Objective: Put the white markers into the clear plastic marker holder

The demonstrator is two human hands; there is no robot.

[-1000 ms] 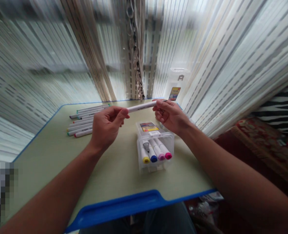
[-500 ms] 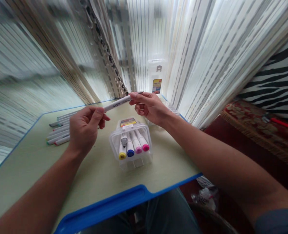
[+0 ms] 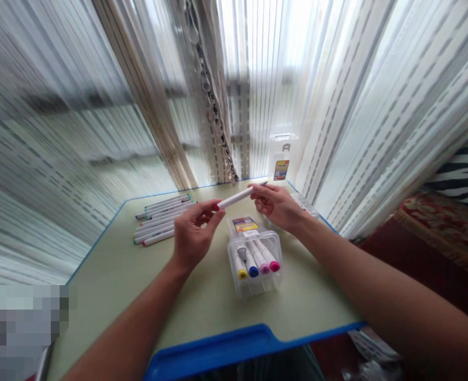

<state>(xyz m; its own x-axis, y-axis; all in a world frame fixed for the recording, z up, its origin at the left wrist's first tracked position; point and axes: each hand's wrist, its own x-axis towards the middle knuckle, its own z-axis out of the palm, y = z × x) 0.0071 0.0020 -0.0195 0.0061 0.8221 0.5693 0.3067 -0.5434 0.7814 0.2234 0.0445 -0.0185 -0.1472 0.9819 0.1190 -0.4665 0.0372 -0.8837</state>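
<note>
A white marker (image 3: 236, 198) is stretched between my two hands above the table. My left hand (image 3: 195, 230) pinches its red end, thumb and fingers closed. Around the other end, where a dark tip pokes out, the fingers of my right hand (image 3: 280, 208) are closed. Just below the marker stands a clear plastic case (image 3: 234, 283). Inside it lie white markers with yellow, blue, pink and magenta ends, and a small grey cap (image 3: 242, 254) rests on top of them. Left of my left hand, several white markers (image 3: 158, 231) lie side by side, partly hidden by it.
The pale table (image 3: 110, 296) has a blue rim (image 3: 213, 352). A clear plastic lid with a label (image 3: 281, 170) stands upright at the back, against striped curtains (image 3: 329, 90). Another clear plastic piece (image 3: 305, 205) lies behind my right hand. A blurred patch covers the lower left corner.
The view has swung, so the table and case sit farther right and lower. The marker's red end now shows at my left fingers, and its printed side is turned out of sight.
</note>
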